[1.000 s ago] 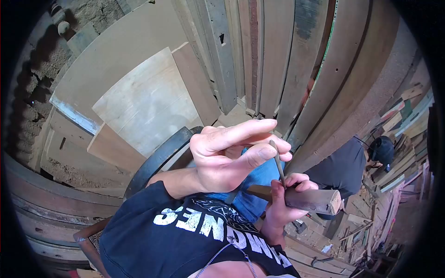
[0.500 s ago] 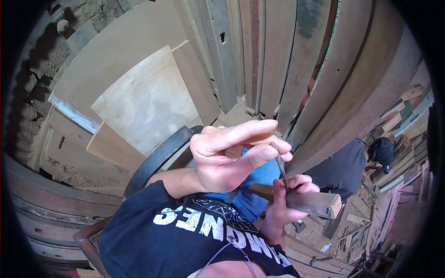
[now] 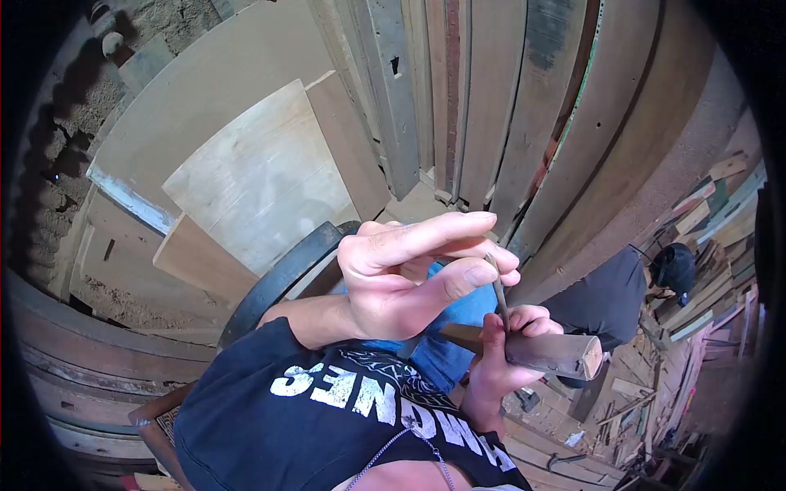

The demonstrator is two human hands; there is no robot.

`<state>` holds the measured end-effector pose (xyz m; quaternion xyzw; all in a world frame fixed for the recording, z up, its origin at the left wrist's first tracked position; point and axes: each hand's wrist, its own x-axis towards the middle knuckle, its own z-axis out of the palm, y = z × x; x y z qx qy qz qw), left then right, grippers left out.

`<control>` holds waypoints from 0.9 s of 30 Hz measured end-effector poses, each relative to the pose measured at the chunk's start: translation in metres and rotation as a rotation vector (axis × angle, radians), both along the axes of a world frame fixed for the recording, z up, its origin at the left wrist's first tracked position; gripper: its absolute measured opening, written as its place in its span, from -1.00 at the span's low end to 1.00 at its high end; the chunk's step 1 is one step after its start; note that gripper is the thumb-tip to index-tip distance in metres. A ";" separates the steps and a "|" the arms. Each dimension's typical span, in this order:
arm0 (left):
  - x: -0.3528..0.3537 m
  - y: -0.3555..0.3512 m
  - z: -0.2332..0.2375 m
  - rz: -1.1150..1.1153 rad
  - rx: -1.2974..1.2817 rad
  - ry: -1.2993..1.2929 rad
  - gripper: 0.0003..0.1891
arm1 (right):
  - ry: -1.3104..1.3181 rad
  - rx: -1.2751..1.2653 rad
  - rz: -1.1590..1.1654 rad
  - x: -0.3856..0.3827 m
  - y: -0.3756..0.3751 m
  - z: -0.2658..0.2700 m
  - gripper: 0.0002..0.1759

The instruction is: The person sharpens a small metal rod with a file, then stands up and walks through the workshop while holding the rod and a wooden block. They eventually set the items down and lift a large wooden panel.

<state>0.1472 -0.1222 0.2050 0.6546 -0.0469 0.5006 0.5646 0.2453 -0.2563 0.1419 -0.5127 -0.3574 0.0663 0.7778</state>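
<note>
My left hand (image 3: 422,274) is closed in a pinch, its thumb and fingertips at the upper end of a thin, dark, blade-like strip (image 3: 500,296). The strip's exact kind is not clear. Its lower end meets a tapered wooden block (image 3: 544,352) with a pale cut end facing right. Around that block my right hand (image 3: 499,356) is closed, just below and right of my left hand. The right fingers partly cover where strip and block touch.
Long boards (image 3: 483,106) stand in a row ahead. Pale panels (image 3: 262,180) lean at the left beside a dark curved rim (image 3: 274,286). At the right is another person in dark trousers (image 3: 602,295), near a black cap (image 3: 675,268) and scattered wood scraps (image 3: 630,409).
My left hand has shifted slightly to the right, and the upper end of the strip has moved with it. My right hand and the block have hardly moved.
</note>
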 end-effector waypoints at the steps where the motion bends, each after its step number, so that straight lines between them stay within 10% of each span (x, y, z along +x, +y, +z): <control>1: 0.000 0.000 0.000 0.001 0.000 0.000 -0.55 | 0.000 0.000 0.001 -0.001 0.000 0.000 -0.46; 20: -0.003 0.013 -0.013 0.045 -0.006 0.047 -0.50 | 0.277 -0.072 0.139 0.007 -0.008 -0.006 -0.49; 27: -0.002 0.047 -0.068 -0.148 -0.497 0.175 -0.55 | 0.180 -0.182 0.123 0.024 -0.023 -0.016 -0.62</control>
